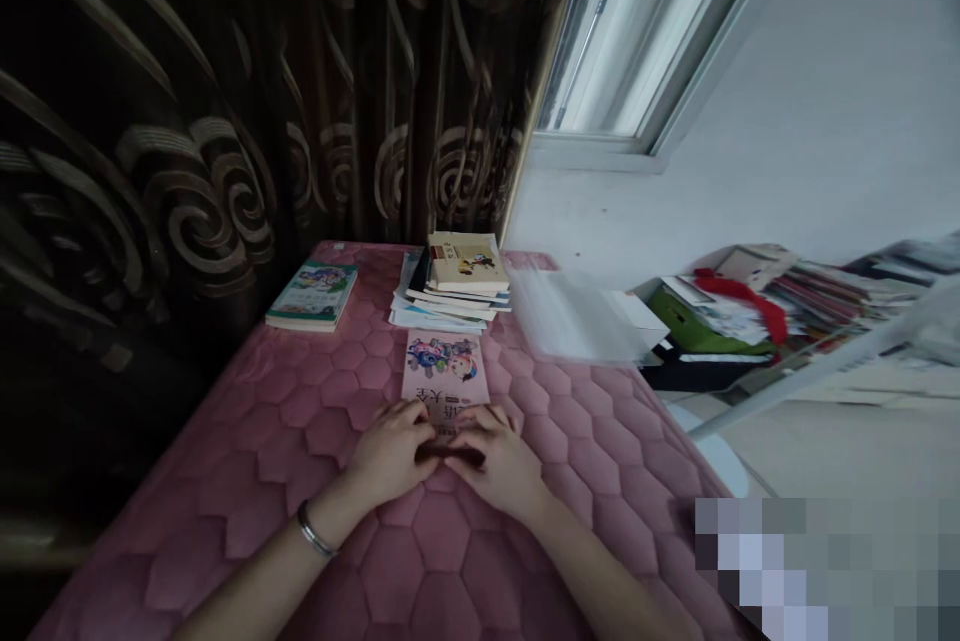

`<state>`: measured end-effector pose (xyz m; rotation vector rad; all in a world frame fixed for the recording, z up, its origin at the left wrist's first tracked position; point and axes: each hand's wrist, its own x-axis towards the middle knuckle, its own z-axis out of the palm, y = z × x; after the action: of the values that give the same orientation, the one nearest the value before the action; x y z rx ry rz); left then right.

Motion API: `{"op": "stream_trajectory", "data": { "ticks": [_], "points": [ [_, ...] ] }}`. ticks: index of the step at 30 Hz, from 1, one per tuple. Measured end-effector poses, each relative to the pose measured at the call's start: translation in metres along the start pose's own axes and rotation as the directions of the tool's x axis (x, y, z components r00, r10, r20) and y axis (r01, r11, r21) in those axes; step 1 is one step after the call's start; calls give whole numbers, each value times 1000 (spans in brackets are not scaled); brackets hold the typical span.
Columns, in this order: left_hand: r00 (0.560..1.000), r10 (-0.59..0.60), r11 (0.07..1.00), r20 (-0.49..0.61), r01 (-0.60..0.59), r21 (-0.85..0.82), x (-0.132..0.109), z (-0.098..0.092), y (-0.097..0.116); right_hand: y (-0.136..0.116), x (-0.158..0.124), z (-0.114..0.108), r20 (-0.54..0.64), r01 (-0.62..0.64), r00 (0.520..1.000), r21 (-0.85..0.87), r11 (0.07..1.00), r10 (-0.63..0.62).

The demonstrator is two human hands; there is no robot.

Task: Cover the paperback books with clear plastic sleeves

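Observation:
A pink book (pixel 444 377) with cartoon figures and large characters on its cover lies on the pink quilted mattress (pixel 427 541). Its top edge points away from me. My left hand (pixel 397 446), with a silver bracelet at the wrist, grips the near left corner, fingers on the cover and thumb at the near edge. On the near right corner my right hand (pixel 499 456) has the same kind of grip. Both thumbs almost meet at the book's near edge, which is in shadow. Just beyond the book stands a stack of books (pixel 465 266) with a cream-coloured one on top.
A small pile of green-covered books (pixel 313 296) sits at the mattress's left edge. At its right edge are blurred white sheets (pixel 577 316). Beyond are a crowded shelf of papers (pixel 750 301) and a white rail (pixel 825 366). A dark patterned curtain (pixel 300 91) hangs behind.

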<state>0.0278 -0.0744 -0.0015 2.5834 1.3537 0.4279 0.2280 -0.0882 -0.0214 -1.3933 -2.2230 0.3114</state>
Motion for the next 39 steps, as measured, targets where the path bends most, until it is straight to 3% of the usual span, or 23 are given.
{"op": "stream_trajectory", "data": {
  "ticks": [7, 13, 19, 24, 28, 32, 36, 39],
  "points": [
    [994, -27, 1000, -102, 26, -12, -2, 15, -6, -2, 4, 11, -42, 44, 998, -22, 999, -44],
    [995, 37, 995, -97, -45, -89, -3, 12, -19, 12, 2, 3, -64, 95, 993, -61, 994, -99],
    [1000, 1, 952, -28, -10, -307, -8, 1, -49, 36, 0, -19, 50, 165, 986, -77, 983, -161],
    [1000, -16, 912, -16, 9, -410, -13, -3, -60, 49, -1, -25, 118, 173, 980, -92, 981, -162],
    [999, 22, 932, -35, -33, -361, -13, -2, -55, 47, -3, -27, 139, 166, 978, -85, 983, -153],
    [995, 42, 982, -91, -58, -181, -10, 3, -34, 31, -2, -25, 121, 145, 984, -87, 986, -134],
    [994, 35, 998, -104, -40, -48, -6, 10, -12, 11, 2, -15, 81, 170, 983, -105, 980, -162],
    [994, 31, 1000, -105, -31, 5, -3, 15, -6, 2, 6, -5, 73, 188, 981, -123, 974, -180]
  ]
}}
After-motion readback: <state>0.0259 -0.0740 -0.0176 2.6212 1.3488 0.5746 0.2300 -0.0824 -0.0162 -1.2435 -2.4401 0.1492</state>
